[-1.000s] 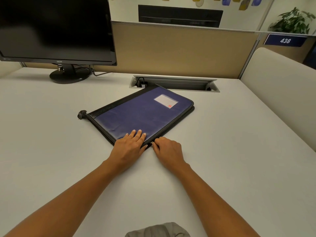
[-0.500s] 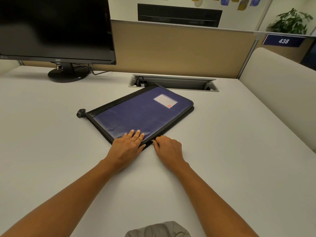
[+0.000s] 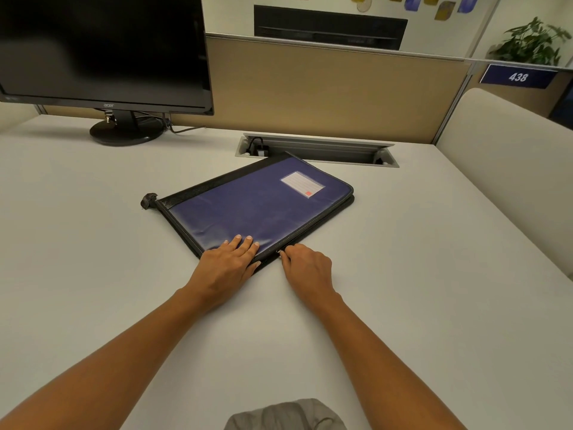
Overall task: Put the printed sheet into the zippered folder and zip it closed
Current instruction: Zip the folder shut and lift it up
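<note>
A dark blue zippered folder with black edging and a white label lies flat and askew on the white desk. My left hand presses flat on the folder's near corner, fingers straight. My right hand sits at the folder's near right edge, its curled fingertips pinching the small metal zipper pull. The printed sheet is not visible.
A black monitor on a round stand occupies the back left. A cable tray slot is sunk into the desk just behind the folder. Beige partitions close the back and right. Grey cloth shows at the bottom edge.
Both hands stay at the folder's near corner. The right hand has crept slightly along the zipper edge; the folder has not moved.
</note>
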Available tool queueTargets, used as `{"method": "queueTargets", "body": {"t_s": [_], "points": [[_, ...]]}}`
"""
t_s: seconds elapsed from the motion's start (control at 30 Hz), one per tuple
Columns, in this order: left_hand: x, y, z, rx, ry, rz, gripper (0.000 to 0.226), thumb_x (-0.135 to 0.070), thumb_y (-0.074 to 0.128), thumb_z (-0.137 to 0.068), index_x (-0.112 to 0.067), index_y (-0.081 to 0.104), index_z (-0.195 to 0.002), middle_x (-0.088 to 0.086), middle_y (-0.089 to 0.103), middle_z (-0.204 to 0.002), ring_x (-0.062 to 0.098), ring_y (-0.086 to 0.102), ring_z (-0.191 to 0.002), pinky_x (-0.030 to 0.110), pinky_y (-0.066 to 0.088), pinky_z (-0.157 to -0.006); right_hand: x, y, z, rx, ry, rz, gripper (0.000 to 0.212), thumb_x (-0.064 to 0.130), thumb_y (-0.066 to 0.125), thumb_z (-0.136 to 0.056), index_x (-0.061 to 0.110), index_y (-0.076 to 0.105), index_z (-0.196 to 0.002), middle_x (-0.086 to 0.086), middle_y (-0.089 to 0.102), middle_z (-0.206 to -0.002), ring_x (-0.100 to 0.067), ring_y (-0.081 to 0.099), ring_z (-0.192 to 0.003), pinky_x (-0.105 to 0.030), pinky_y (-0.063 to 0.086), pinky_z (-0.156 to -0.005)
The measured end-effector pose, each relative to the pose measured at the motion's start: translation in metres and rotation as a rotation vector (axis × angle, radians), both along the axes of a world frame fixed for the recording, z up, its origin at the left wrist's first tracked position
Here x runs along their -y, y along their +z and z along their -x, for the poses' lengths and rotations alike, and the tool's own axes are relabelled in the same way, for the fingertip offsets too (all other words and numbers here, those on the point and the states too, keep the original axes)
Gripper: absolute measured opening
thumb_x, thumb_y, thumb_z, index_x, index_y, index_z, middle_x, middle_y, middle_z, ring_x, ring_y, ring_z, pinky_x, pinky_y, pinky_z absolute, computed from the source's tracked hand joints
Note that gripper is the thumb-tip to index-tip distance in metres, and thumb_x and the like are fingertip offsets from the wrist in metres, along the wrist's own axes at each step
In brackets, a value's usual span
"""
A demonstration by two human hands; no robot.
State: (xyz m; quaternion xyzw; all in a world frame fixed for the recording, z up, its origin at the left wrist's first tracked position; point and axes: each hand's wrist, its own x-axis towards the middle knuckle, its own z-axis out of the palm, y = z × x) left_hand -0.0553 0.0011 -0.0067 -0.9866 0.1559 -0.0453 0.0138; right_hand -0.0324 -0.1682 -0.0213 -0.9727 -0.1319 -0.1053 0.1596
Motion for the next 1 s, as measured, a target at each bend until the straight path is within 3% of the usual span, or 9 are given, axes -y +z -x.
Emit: {"method": "queueTargets", "body": {"t_s": [0.2,0.37,0.5,0.6,0.67,0.73,0.9,1.0], "points": [[0.003,0.001,0.007,0.075,0.002,0.113,0.046,-0.027,0.051,-0.093,-0.005,0.045,-0.132,0.016,0.047,-0.138,0.035,0.043,-0.128,0.046,0.039,-0.102,0.0,0.002,0.0,-0.037,0.059,0.051,0.033,0.028,0.028,-0.099,0.009,0.055,-0.091,-0.009,0.063,-0.094,-0.028,0.059,-0.08,-0.03,0.031,-0.061],[0.006,0.006,0.01,0.198,-0.026,0.12,0.044,-0.018,0.083,-0.064,0.002,0.069,-0.101,0.02,0.07,-0.101,0.038,0.067,-0.09,0.05,0.056,-0.066,-0.007,0.002,0.005,-0.043,0.124,0.036,0.031,0.025,0.03,-0.097,0.009,0.055,-0.088,-0.01,0.064,-0.094,-0.027,0.058,-0.083,-0.031,0.03,-0.063],[0.007,0.006,0.011,0.215,-0.039,0.091,0.044,-0.016,0.085,-0.059,0.003,0.07,-0.096,0.02,0.072,-0.095,0.037,0.069,-0.085,0.049,0.056,-0.06,-0.007,0.005,0.006,-0.051,0.162,0.015,0.03,0.024,0.032,-0.097,0.01,0.054,-0.083,-0.011,0.064,-0.088,-0.025,0.055,-0.076,-0.029,0.027,-0.061],[0.005,0.004,0.01,0.242,-0.064,0.092,0.03,-0.023,0.066,-0.08,0.002,0.07,-0.096,0.02,0.072,-0.095,0.037,0.069,-0.085,0.048,0.056,-0.06,-0.008,0.006,0.007,-0.054,0.198,0.007,0.028,0.024,0.033,-0.096,0.013,0.051,-0.078,-0.011,0.063,-0.085,-0.02,0.045,-0.066,-0.029,0.026,-0.059],[0.003,0.004,0.01,0.231,-0.068,0.084,0.057,-0.036,0.027,-0.096,0.001,0.071,-0.096,0.019,0.072,-0.095,0.035,0.069,-0.085,0.045,0.058,-0.061,-0.01,0.006,0.008,-0.053,0.218,0.001,0.027,0.024,0.034,-0.096,0.015,0.049,-0.075,-0.01,0.063,-0.083,-0.017,0.04,-0.064,-0.029,0.024,-0.059],[0.002,0.004,0.011,0.226,-0.076,0.094,0.076,-0.039,0.006,-0.097,0.001,0.071,-0.096,0.019,0.072,-0.095,0.035,0.069,-0.085,0.045,0.058,-0.061,-0.009,0.005,0.008,-0.052,0.23,-0.009,0.026,0.025,0.035,-0.096,0.017,0.046,-0.073,-0.01,0.063,-0.081,-0.016,0.04,-0.063,-0.028,0.025,-0.059],[0.004,0.003,0.01,0.318,-0.077,0.096,0.078,-0.038,0.004,-0.098,0.002,0.072,-0.094,0.019,0.072,-0.093,0.035,0.07,-0.082,0.044,0.058,-0.059,-0.01,0.005,0.011,-0.039,0.279,-0.037,0.026,0.024,0.037,-0.095,0.016,0.047,-0.071,-0.011,0.062,-0.078,-0.024,0.052,-0.066,-0.029,0.026,-0.058],[0.004,0.001,0.01,0.347,-0.08,0.118,0.077,-0.037,0.006,-0.099,0.003,0.072,-0.094,0.02,0.072,-0.093,0.036,0.07,-0.082,0.045,0.059,-0.059,-0.012,0.005,0.013,-0.019,0.294,-0.055,0.026,0.022,0.039,-0.094,0.012,0.051,-0.073,-0.013,0.063,-0.078,-0.02,0.043,-0.062,-0.029,0.025,-0.058]]}}
